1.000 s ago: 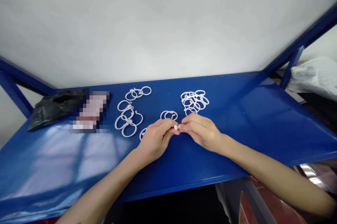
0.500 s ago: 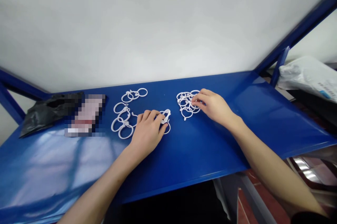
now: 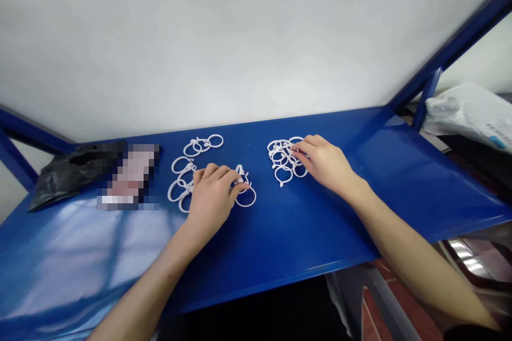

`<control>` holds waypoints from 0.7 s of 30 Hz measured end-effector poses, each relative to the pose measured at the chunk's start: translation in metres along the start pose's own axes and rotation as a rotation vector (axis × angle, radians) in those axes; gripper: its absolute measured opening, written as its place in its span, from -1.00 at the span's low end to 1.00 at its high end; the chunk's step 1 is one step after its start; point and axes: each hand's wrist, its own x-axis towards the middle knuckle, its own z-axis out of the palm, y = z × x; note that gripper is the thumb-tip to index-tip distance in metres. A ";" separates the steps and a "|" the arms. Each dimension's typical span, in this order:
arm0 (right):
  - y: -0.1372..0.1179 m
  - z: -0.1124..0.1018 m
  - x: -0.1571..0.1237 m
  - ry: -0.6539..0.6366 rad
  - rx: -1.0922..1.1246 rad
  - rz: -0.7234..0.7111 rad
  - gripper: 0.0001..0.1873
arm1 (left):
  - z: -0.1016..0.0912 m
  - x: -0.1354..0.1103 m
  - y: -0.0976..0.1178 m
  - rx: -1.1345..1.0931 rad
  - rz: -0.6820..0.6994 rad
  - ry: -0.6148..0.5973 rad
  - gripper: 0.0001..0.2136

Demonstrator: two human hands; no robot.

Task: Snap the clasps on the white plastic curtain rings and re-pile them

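White plastic curtain rings with small knobs or eyelets lie in two groups on the blue table [image 3: 280, 234]. My left hand [image 3: 212, 189] is over the left group, thumb and forefinger closed on a white ring [image 3: 245, 205] that leans out past the fingertips. Its palm hides part of that group. Several rings [image 3: 176, 190] show left of this hand, and a short row of them [image 3: 203, 146] lies farther back. At the right pile [image 3: 282, 174], my right hand [image 3: 316, 157] pinches a ring at the pile's near right edge.
A black plastic bag [image 3: 60, 178] and a blurred-out flat pinkish item [image 3: 130, 175] lie at the table's left. On the right, behind a blue frame post [image 3: 426, 98], is a white plastic package [image 3: 472, 114]. A pale wall [image 3: 248, 37] rises behind the table.
My left hand has shifted left and slightly toward me, drawing rings with it. At the right pile, rings have spread a little under my right hand, which has barely moved.
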 end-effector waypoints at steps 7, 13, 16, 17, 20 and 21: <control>-0.023 0.007 -0.005 0.119 0.075 -0.137 -0.79 | -0.006 0.003 0.004 -0.094 -0.066 0.050 -0.89; -0.052 0.016 -0.012 0.114 0.212 -0.272 -0.70 | -0.007 0.002 0.009 -0.176 -0.023 0.100 -0.87; -0.061 0.020 -0.014 0.113 0.319 -0.281 -0.73 | -0.006 0.001 0.013 -0.238 0.047 0.097 -0.85; -0.062 0.021 -0.014 0.109 0.366 -0.280 -0.76 | -0.005 0.001 0.014 -0.263 0.064 0.097 -0.85; -0.064 0.025 -0.015 0.101 0.489 -0.258 -0.81 | -0.005 0.000 0.017 -0.330 0.054 0.089 -0.84; -0.064 0.026 -0.015 0.106 0.516 -0.245 -0.81 | -0.006 -0.001 0.018 -0.350 0.029 0.084 -0.84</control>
